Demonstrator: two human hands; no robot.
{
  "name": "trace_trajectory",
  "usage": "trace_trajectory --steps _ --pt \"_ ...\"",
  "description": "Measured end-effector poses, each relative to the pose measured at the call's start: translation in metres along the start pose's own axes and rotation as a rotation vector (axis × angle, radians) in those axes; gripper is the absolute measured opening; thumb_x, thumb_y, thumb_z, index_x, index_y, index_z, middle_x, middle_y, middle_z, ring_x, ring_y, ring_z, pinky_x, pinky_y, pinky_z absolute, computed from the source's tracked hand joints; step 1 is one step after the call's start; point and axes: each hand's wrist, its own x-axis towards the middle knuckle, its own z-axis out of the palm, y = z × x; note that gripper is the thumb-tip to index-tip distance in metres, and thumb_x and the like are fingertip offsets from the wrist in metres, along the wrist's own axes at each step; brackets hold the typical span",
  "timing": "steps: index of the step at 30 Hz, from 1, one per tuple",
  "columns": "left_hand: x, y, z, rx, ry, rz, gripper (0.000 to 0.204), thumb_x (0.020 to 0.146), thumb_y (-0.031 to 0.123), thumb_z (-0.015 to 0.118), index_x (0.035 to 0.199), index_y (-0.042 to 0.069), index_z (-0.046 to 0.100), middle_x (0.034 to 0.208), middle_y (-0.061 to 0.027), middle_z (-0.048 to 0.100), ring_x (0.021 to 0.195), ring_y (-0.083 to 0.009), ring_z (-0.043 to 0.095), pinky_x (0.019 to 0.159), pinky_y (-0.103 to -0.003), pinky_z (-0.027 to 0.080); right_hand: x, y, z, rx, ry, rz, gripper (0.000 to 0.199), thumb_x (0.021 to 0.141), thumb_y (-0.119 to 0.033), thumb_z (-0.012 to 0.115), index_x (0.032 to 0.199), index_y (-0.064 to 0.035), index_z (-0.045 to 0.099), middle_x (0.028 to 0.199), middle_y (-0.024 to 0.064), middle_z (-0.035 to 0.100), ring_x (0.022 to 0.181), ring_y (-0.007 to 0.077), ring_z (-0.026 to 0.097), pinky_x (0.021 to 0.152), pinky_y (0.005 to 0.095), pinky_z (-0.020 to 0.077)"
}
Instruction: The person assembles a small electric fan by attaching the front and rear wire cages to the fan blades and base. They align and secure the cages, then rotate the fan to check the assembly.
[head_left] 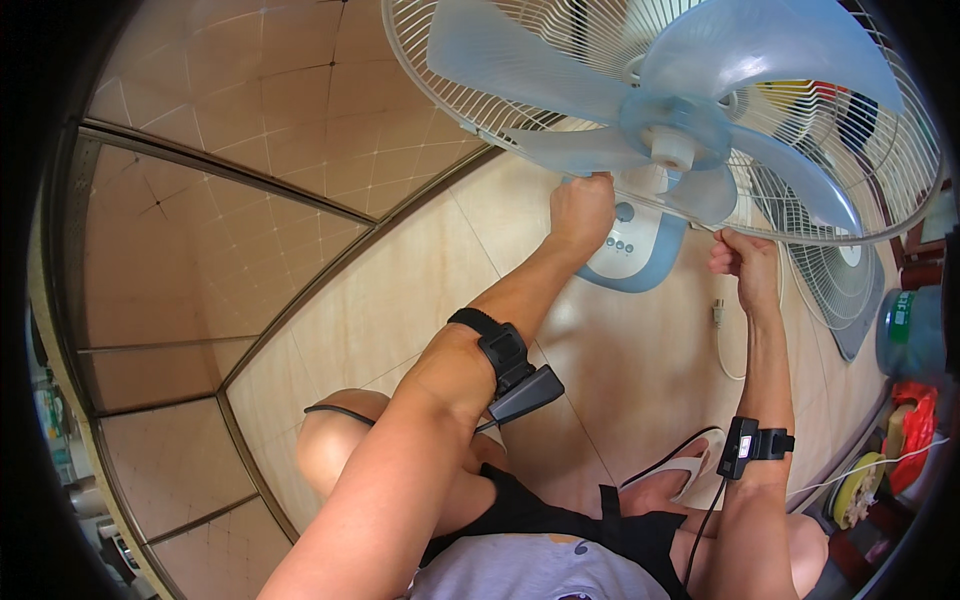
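A standing fan tilts toward me at the top, its pale blue translucent blades (675,125) bare in front. Behind them is the white wire guard (440,85). My left hand (583,212) is closed at the guard's lower rim, beside the fan's pole; its fingertips are hidden. Further right along that rim, my right hand (745,255) pinches the edge, with a small pale bit showing at its fingertips. Below stands the white and blue fan base (640,268), with several round buttons on it.
A round wire grille with a white centre (850,254) rests at the right. Near it are a white cord with a plug (717,315), a big blue bottle (915,330) and a red plastic bag (918,430). Brown glossy cabinet doors (190,250) line the left.
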Motion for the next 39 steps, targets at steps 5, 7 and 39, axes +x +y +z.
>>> trace_trajectory --steps 5,7,39 --pt "0.001 -0.001 0.0 -0.004 0.006 -0.008 0.02 0.095 0.018 0.058 0.091 0.003 0.07 0.071 -0.0214 0.068 0.066 -0.0403 0.067 0.064 -0.05 0.054 0.0 -0.002 -0.002 -0.011 0.006 -0.011 0.022 0.091 -0.016 0.062 0.089 0.004 0.071 0.07 0.0088 0.067 0.053 0.0155 0.063 0.052 0.0266 0.0532" --pt "0.001 -0.001 0.0 -0.003 0.009 -0.001 0.02 0.094 0.018 0.058 0.09 0.003 0.07 0.07 -0.0213 0.067 0.065 -0.0402 0.067 0.063 -0.05 0.054 0.001 -0.001 -0.003 -0.016 0.005 -0.018 0.022 0.09 -0.016 0.063 0.089 0.0043 0.071 0.069 0.0088 0.067 0.052 0.0154 0.063 0.051 0.0265 0.0528" --pt "0.005 0.015 -0.007 -0.1 0.014 0.005 0.013 0.074 0.002 0.061 0.084 0.001 0.069 0.08 -0.0224 0.07 0.075 -0.038 0.071 0.066 -0.047 0.057 0.01 0.014 -0.002 0.06 -0.04 -0.061 0.023 0.093 -0.019 0.066 0.097 0.0029 0.07 0.075 0.0085 0.069 0.059 0.0151 0.065 0.056 0.0267 0.0564"
